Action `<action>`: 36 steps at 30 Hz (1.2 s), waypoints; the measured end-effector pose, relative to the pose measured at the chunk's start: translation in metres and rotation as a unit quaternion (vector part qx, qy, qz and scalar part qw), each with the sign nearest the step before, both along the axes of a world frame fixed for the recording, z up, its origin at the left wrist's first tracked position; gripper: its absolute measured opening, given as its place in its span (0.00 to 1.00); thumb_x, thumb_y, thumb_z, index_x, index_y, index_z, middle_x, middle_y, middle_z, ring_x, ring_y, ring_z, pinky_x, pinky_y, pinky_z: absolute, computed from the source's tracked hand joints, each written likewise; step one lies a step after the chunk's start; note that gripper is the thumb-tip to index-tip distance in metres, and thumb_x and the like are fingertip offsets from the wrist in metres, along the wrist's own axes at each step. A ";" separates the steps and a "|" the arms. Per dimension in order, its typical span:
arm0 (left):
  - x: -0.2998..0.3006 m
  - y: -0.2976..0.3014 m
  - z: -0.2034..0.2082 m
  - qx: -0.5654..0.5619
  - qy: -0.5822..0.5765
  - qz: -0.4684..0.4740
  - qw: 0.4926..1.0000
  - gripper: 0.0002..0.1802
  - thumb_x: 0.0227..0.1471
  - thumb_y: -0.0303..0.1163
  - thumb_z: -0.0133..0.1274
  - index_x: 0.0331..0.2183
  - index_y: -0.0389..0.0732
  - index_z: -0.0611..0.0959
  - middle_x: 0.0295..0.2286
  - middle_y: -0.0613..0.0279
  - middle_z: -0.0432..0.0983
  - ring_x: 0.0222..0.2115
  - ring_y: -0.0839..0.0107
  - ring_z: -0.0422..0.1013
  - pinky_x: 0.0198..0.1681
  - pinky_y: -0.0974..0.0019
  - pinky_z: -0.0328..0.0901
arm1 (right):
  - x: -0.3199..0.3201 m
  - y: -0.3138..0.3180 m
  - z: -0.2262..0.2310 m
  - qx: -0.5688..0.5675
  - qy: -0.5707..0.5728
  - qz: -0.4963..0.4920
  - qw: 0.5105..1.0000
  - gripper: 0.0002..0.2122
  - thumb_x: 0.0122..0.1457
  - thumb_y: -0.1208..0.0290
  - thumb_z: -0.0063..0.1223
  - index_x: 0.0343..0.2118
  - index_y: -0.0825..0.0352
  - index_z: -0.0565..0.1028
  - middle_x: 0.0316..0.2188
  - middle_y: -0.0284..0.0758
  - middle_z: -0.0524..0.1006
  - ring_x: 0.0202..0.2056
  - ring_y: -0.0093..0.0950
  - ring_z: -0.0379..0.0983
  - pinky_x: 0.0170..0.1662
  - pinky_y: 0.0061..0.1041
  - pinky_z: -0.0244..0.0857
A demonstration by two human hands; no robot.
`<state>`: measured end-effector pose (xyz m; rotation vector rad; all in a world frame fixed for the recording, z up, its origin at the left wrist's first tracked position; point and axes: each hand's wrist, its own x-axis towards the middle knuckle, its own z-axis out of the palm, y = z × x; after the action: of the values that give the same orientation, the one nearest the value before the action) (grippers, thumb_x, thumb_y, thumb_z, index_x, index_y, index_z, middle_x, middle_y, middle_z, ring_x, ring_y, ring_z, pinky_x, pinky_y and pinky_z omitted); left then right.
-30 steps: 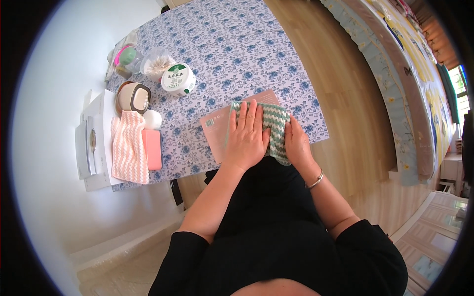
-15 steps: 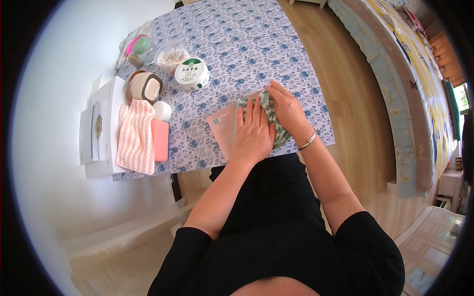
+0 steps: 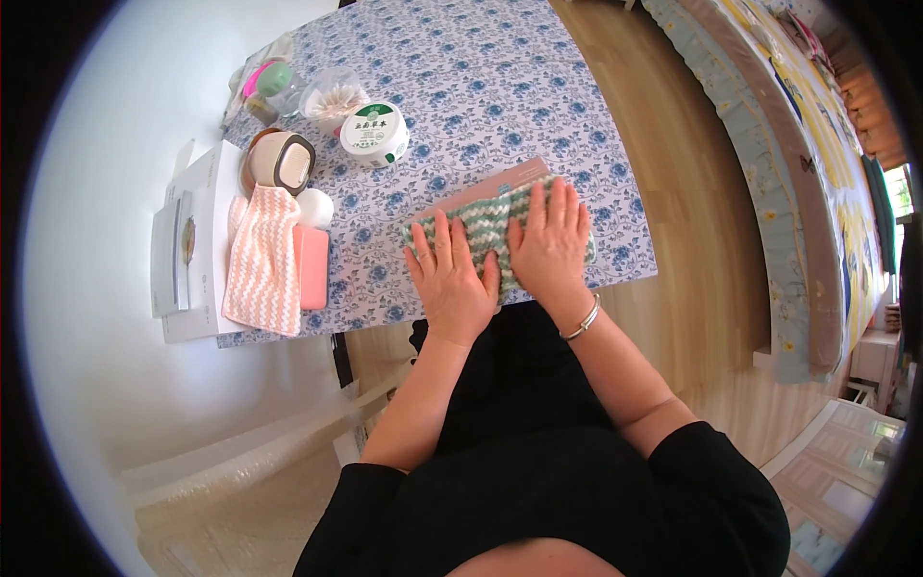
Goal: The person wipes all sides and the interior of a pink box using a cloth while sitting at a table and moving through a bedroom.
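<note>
A green-and-white striped cloth (image 3: 488, 229) lies spread near the table's front edge, over a flat pink box or booklet (image 3: 524, 176) whose far strip shows beyond it. My left hand (image 3: 454, 288) rests on the cloth's left part with its fingers spread. On the right part lies my right hand (image 3: 553, 245), palm down and fingers stretched out; a silver bangle (image 3: 583, 317) circles that wrist. Most of the pink item is hidden under the cloth and hands.
At the table's left stand a white tub with a green-marked lid (image 3: 375, 135), a clear container of cotton swabs (image 3: 336, 99), a brown-and-cream jar (image 3: 284, 162), a pink-and-white striped cloth (image 3: 261, 264), a pink box (image 3: 312, 267) and white boxes (image 3: 207, 260). A bed (image 3: 769, 144) is at right.
The green cloth, bunched under both hands before, is now spread wider. My hands have moved apart, the left one leftward. The pink item is turned and more covered.
</note>
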<state>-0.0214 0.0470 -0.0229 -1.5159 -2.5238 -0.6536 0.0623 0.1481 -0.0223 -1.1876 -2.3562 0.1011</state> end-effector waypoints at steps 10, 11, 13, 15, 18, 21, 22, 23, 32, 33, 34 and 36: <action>-0.006 -0.016 -0.018 0.098 -0.008 -0.053 0.994 0.25 0.49 0.28 0.40 0.49 0.25 0.64 0.52 0.38 0.55 0.55 0.37 0.46 0.56 0.47 0.46 | -0.020 0.008 0.004 0.019 -0.019 0.312 0.950 0.20 0.54 0.67 0.44 0.49 0.69 0.67 0.54 0.38 0.62 0.56 0.35 0.55 0.58 0.35 0.46; -0.006 -0.018 -0.018 0.098 -0.009 -0.055 0.994 0.25 0.49 0.28 0.40 0.49 0.25 0.64 0.52 0.38 0.55 0.55 0.37 0.46 0.56 0.47 0.46 | -0.019 0.006 0.004 0.018 -0.020 0.311 0.950 0.20 0.54 0.67 0.44 0.49 0.69 0.67 0.54 0.38 0.62 0.56 0.35 0.55 0.58 0.35 0.46; -0.008 -0.023 -0.017 0.126 -0.030 -0.061 0.990 0.25 0.50 0.29 0.41 0.49 0.25 0.64 0.52 0.39 0.55 0.55 0.37 0.46 0.56 0.47 0.46 | -0.020 0.001 0.005 -0.010 -0.006 0.353 0.936 0.19 0.53 0.67 0.44 0.47 0.70 0.68 0.53 0.38 0.64 0.56 0.35 0.55 0.57 0.34 0.48; -0.012 -0.028 -0.021 0.134 -0.038 -0.068 0.988 0.26 0.50 0.30 0.41 0.49 0.25 0.64 0.52 0.39 0.55 0.55 0.38 0.46 0.56 0.47 0.46 | -0.013 -0.007 0.007 0.002 -0.007 0.348 0.937 0.18 0.53 0.68 0.45 0.46 0.70 0.69 0.51 0.37 0.65 0.55 0.34 0.57 0.57 0.34 0.49; -0.014 -0.030 -0.024 0.152 -0.063 -0.070 0.984 0.26 0.51 0.32 0.42 0.49 0.25 0.63 0.52 0.39 0.54 0.55 0.39 0.46 0.56 0.48 0.47 | 0.000 -0.012 0.010 0.010 0.006 0.258 0.966 0.18 0.52 0.67 0.46 0.45 0.71 0.69 0.49 0.39 0.66 0.53 0.35 0.59 0.56 0.35 0.49; -0.011 -0.032 -0.028 0.176 -0.103 -0.057 0.977 0.26 0.52 0.32 0.42 0.50 0.25 0.62 0.53 0.39 0.52 0.55 0.40 0.46 0.55 0.49 0.49 | 0.005 0.001 0.007 0.038 -0.023 0.138 0.989 0.20 0.53 0.65 0.46 0.46 0.72 0.67 0.50 0.42 0.65 0.54 0.37 0.57 0.56 0.36 0.48; -0.009 -0.032 -0.029 0.190 -0.127 -0.049 0.972 0.27 0.53 0.32 0.42 0.50 0.25 0.61 0.54 0.38 0.50 0.55 0.40 0.47 0.55 0.50 0.50 | 0.004 0.007 0.007 0.022 -0.031 0.123 0.992 0.21 0.54 0.63 0.45 0.48 0.72 0.65 0.52 0.43 0.63 0.55 0.39 0.55 0.56 0.38 0.47; -0.007 -0.032 -0.029 0.190 -0.127 -0.049 0.972 0.27 0.53 0.32 0.42 0.50 0.25 0.61 0.54 0.38 0.50 0.55 0.40 0.47 0.55 0.50 0.50 | 0.000 0.011 0.007 0.022 -0.032 0.123 0.992 0.21 0.54 0.63 0.45 0.48 0.72 0.65 0.52 0.43 0.63 0.55 0.39 0.55 0.56 0.38 0.47; -0.028 -0.007 -0.012 0.085 -0.212 -0.006 0.974 0.37 0.51 0.34 0.47 0.54 0.25 0.49 0.52 0.25 0.40 0.53 0.32 0.46 0.52 0.51 0.54 | -0.013 0.016 -0.002 0.025 -0.050 0.133 0.989 0.24 0.55 0.56 0.43 0.52 0.67 0.64 0.55 0.37 0.61 0.56 0.35 0.54 0.56 0.51 0.42; -0.032 -0.002 -0.012 0.085 -0.212 -0.005 0.974 0.37 0.51 0.34 0.47 0.54 0.25 0.49 0.52 0.25 0.40 0.53 0.32 0.46 0.52 0.51 0.54 | -0.014 0.014 0.000 0.024 -0.050 0.135 0.989 0.24 0.55 0.56 0.43 0.52 0.67 0.64 0.55 0.37 0.61 0.56 0.35 0.54 0.56 0.51 0.42; -0.036 0.003 -0.010 0.088 -0.216 0.005 0.973 0.37 0.51 0.35 0.47 0.54 0.26 0.49 0.52 0.25 0.40 0.53 0.33 0.45 0.52 0.52 0.54 | -0.016 0.013 0.004 0.008 -0.062 0.112 0.992 0.24 0.56 0.55 0.42 0.52 0.65 0.63 0.55 0.36 0.60 0.56 0.34 0.54 0.55 0.52 0.41; -0.042 0.013 -0.009 0.127 -0.281 0.025 0.951 0.36 0.53 0.36 0.45 0.54 0.26 0.49 0.53 0.31 0.43 0.55 0.40 0.46 0.55 0.55 0.50 | -0.017 0.012 0.005 -0.009 -0.076 0.087 0.993 0.24 0.56 0.55 0.40 0.53 0.64 0.63 0.56 0.35 0.59 0.57 0.33 0.53 0.54 0.53 0.41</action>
<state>-0.0633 0.0597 -0.0321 -1.3080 -2.6879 -1.5217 0.0449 0.1599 -0.0171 -1.0288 -2.5948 0.0949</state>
